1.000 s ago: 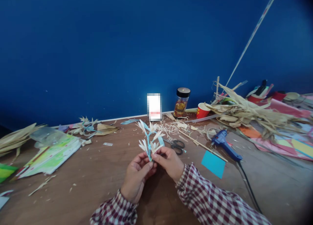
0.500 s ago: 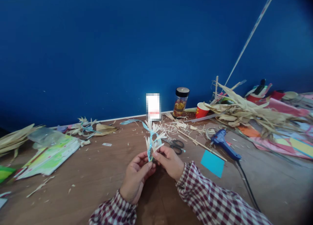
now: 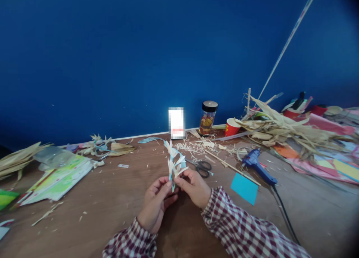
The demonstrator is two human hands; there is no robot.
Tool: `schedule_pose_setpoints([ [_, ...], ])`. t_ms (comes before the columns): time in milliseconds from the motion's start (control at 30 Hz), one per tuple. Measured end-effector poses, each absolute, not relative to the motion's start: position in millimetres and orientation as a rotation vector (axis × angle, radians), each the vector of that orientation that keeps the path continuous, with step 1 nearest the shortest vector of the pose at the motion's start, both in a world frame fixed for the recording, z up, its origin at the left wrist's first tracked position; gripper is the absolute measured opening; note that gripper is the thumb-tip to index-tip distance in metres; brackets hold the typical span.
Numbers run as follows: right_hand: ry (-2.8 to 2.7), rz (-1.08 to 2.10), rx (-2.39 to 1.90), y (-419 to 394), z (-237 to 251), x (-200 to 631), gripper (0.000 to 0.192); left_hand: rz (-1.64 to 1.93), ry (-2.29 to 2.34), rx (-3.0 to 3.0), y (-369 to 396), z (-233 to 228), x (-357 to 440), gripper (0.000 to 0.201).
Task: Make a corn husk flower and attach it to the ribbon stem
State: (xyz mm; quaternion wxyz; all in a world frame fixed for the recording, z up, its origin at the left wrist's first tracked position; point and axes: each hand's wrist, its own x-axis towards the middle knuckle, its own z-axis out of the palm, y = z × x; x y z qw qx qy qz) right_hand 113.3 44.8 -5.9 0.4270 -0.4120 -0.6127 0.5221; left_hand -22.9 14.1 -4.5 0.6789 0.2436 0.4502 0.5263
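Between both hands, above the table's middle, stands a handmade flower stem (image 3: pixel 171 172) with pale, pointed husk-like petals and a light blue wrapping. My left hand (image 3: pixel 157 199) pinches its lower end between thumb and fingers. From the other side, my right hand (image 3: pixel 195 187) closes its thumb and forefinger at the base of the lower bloom. A light blue strip (image 3: pixel 151 140) lies on the table behind the stem. Black-handled scissors (image 3: pixel 204 169) rest just beyond my right hand, their blades partly hidden behind the blooms.
A blue glue gun (image 3: pixel 260 168) with its cord and a blue paper square (image 3: pixel 244 189) lie to the right. Behind are a black-lidded jar (image 3: pixel 206 119), a red paper cup (image 3: pixel 232 127) and a heap of dry husks (image 3: pixel 288 129). Patterned sheets (image 3: pixel 60 181) lie left.
The flower stem has turned a little, so its blooms face differently and less blue wrapping shows. My left thumb has shifted slightly up along the stem.
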Motion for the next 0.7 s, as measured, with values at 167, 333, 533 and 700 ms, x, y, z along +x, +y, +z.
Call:
schedule_pose_setpoints([
  [167,-1.427,1.354,-1.062,43.9,2.7,112.8,0.021,1.243,1.153,0.596,16.8,-3.7,-26.4,0.022],
  [333,-1.354,1.424,-1.09,44.6,6.5,111.9,0.026,1.321,1.251,0.667,22.1,-4.1,-36.1,0.025],
  [533,-1.361,1.425,-1.097,44.9,1.2,111.3,0.024,1.344,1.423,0.83,35.9,-9.8,-59.5,0.032],
  [700,-1.379,1.398,-1.119,44.0,-1.6,111.6,0.022,1.32,1.476,0.929,44.0,-16.5,-76.8,0.041],
])
